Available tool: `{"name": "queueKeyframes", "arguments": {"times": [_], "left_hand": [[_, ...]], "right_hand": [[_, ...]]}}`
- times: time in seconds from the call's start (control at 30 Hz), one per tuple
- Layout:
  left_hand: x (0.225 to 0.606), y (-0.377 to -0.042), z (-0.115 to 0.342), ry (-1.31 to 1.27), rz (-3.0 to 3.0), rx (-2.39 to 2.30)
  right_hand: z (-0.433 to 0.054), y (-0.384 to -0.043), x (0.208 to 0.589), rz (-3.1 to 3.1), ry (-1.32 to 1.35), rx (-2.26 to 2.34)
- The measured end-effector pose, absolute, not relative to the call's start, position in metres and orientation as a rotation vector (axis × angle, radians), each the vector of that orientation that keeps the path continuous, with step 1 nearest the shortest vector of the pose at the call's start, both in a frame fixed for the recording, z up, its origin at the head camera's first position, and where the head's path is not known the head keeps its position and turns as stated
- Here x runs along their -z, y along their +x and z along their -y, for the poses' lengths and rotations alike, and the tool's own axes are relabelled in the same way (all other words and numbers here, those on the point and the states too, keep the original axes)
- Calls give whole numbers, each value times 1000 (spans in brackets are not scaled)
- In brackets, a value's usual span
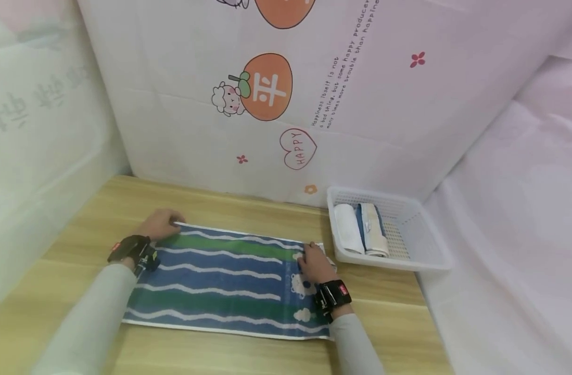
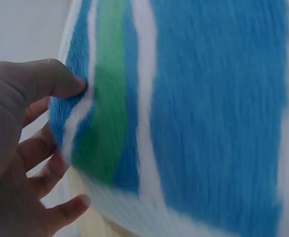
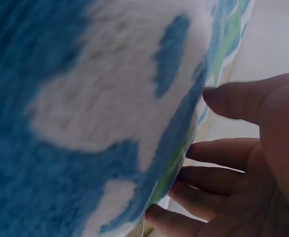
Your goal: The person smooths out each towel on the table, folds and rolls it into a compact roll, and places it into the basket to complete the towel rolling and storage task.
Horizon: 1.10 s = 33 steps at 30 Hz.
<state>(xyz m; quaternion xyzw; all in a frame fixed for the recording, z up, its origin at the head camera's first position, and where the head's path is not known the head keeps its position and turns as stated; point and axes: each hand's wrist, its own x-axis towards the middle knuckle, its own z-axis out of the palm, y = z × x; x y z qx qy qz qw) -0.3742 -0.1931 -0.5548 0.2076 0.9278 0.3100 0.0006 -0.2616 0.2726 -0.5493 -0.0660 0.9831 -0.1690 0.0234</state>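
Observation:
A blue and green striped towel (image 1: 215, 281) with white wavy lines and small animal figures lies spread out on the wooden table. At its far left corner my left hand (image 1: 159, 225) pinches the edge. The left wrist view shows the thumb (image 2: 67, 83) on the striped face and fingers partly hidden behind the cloth. My right hand (image 1: 317, 264) is at the towel's right end, over the figured band. In the right wrist view, the thumb (image 3: 233, 101) and fingertips hold the towel's edge, where the cloth bends.
A white plastic basket (image 1: 435, 245) stands at the back right, close to the towel. Inside it are a rolled white cloth (image 1: 348, 229) and a rolled cream and blue cloth (image 1: 373, 229). Printed white sheets (image 1: 360, 156) hang behind the table and at both sides.

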Motion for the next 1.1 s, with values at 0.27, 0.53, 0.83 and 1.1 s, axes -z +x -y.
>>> {"name": "queueKeyframes", "arguments": {"times": [0.27,0.53,0.83,1.1], "left_hand": [[554,-371,203,469,-3238,-852],[564,-362,168,712,-3046,-878],[570,-358,154,539,-3083,-666],[560,-375,161,698,-3215,-668]], "right_hand": [[-288,-269,543,-3067,-134,454],[-296,-288,548,-3179,-190,474],[-291,-297,558,-3068,-130,476],[-297,-298,555,-3149,-192,467]]}}
